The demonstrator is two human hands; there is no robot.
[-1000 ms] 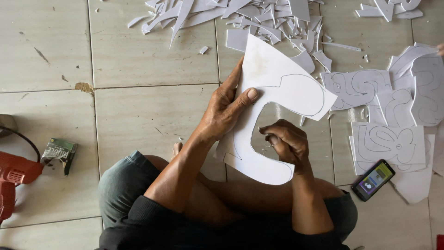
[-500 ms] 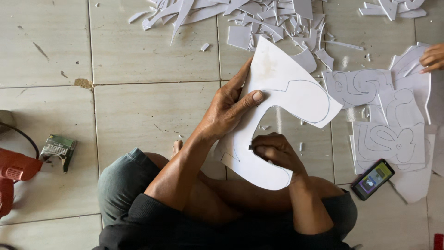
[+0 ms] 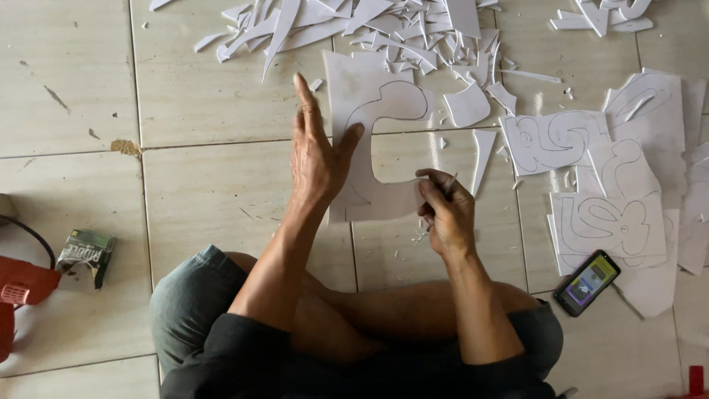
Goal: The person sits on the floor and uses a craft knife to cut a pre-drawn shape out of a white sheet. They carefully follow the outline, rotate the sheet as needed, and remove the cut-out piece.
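A white foam-board sheet (image 3: 369,111) with a curved shape outlined on it lies flat on the tiled floor in front of my crossed legs. My left hand (image 3: 316,159) presses flat on its left side, fingers spread and pointing away from me. My right hand (image 3: 445,210) is closed around a thin cutting tool (image 3: 447,185) at the sheet's lower right edge. The tool's tip is hard to make out.
A heap of white offcuts (image 3: 369,26) lies at the top. Stacked sheets with drawn shapes (image 3: 605,185) lie to the right, with a phone (image 3: 588,282) beside my knee. At the left are a red tool (image 3: 18,292) and a small green packet (image 3: 85,253).
The sheet was held up in my left hand; now it lies flat on the floor under my open palm. My right hand moved to its lower right edge.
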